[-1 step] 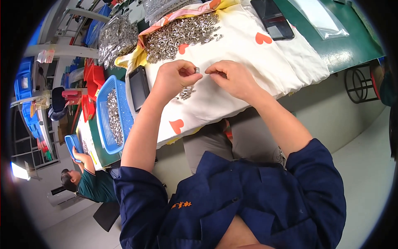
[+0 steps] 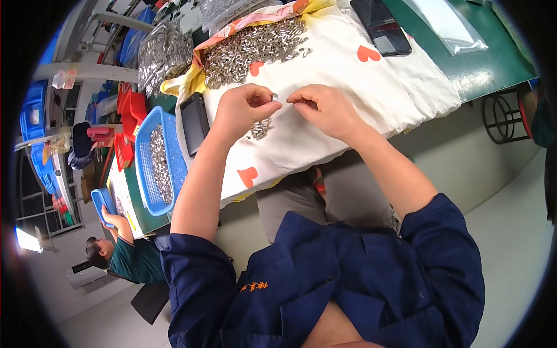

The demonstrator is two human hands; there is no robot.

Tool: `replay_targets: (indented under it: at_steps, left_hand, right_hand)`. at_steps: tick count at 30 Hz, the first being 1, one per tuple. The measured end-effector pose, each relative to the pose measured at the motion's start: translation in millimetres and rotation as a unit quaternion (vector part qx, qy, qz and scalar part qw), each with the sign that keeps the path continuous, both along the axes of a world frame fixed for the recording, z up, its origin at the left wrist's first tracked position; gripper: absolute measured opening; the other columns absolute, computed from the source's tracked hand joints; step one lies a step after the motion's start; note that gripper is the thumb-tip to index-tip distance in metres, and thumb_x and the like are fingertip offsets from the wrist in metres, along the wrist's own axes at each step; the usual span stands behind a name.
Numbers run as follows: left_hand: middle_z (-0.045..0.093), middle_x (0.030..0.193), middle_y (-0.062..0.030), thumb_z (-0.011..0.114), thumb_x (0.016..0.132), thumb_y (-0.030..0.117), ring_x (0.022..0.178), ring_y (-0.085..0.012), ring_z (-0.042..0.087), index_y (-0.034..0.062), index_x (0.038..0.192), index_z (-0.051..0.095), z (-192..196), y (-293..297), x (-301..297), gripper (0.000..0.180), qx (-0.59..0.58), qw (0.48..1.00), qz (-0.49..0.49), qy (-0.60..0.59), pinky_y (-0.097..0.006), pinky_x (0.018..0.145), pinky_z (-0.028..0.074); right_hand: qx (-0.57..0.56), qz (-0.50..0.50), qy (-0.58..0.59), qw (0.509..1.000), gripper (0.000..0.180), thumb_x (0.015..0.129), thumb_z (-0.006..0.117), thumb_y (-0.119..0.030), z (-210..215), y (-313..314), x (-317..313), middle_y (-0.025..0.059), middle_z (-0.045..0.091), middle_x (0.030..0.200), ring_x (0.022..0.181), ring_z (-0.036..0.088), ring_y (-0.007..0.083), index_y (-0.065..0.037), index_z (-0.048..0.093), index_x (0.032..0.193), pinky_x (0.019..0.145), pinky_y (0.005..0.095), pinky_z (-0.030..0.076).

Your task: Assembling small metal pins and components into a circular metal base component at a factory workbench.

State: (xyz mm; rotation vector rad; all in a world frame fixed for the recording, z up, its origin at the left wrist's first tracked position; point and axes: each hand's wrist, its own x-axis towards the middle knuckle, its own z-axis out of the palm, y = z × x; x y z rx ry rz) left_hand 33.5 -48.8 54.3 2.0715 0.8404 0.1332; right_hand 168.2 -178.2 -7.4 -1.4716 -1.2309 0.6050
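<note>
My left hand (image 2: 243, 110) pinches a small silver metal sleeve (image 2: 275, 97) between thumb and forefinger, above the white cloth. Just to its right, my right hand (image 2: 328, 110) is closed, its thumb and forefinger tips together; whether anything sits between them I cannot make out. The two hands are a short gap apart. Below my left hand lies a little cluster of loose metal sleeves (image 2: 261, 130), partly hidden by that hand. Beyond both hands, a large heap of similar metal sleeves (image 2: 249, 52) spreads over the cloth.
A white cloth with red hearts (image 2: 406, 95) covers the green table (image 2: 493, 69). Left of it are a black case (image 2: 194, 122) and a blue basket (image 2: 174, 191) holding metal pieces. A dark phone (image 2: 380, 26) lies at the back. Another person (image 2: 136, 255) works at far left.
</note>
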Motion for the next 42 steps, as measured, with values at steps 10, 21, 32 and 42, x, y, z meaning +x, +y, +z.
replay_targets:
  at_steps: [10,21,32,42]
  left_hand:
    - [0.061,0.081,-0.0055,0.063,0.077,0.006,0.072,-0.0124,0.058,0.0010,0.084,0.058,-25,-3,-15,0.009,-0.338,0.897,0.091,-0.270,-0.024,0.069,0.049]
    - [0.060,0.081,-0.0060,0.061,0.079,0.007,0.072,-0.0134,0.058,-0.0002,0.084,0.057,-27,-11,-11,0.009,-0.316,0.905,0.102,-0.266,-0.025,0.070,0.048]
    - [0.058,0.084,-0.0041,0.057,0.082,0.008,0.074,-0.0127,0.056,0.0052,0.091,0.054,-31,-3,-27,0.010,-0.408,0.856,0.123,-0.294,-0.027,0.071,0.049]
    - [0.054,0.088,-0.0032,0.061,0.076,-0.001,0.081,-0.0099,0.052,-0.0010,0.098,0.052,-40,-6,-95,0.024,-0.099,0.922,0.202,-0.315,-0.022,0.074,0.044]
  right_hand:
    - [0.095,-0.059,0.059,0.992,0.015,0.073,0.056,-0.005,15,13,-24,0.0082,0.062,0.081,0.072,0.058,0.0160,-0.001,0.061,0.087,0.066,0.0256,0.046]
    - [0.186,-0.104,-0.018,0.977,0.009,0.067,0.057,0.002,11,16,-27,0.0086,0.059,0.076,0.069,0.058,0.0190,0.000,0.056,0.076,0.061,0.0272,0.047]
    - [0.161,-0.045,0.025,0.986,0.007,0.064,0.054,-0.005,21,16,-22,0.0077,0.055,0.067,0.067,0.054,0.0200,-0.003,0.054,0.070,0.059,0.0294,0.044]
    - [0.044,0.018,-0.237,0.970,0.020,0.067,0.059,-0.012,5,52,-39,0.0103,0.057,0.089,0.090,0.053,0.0224,-0.005,0.056,0.085,0.079,0.0321,0.042]
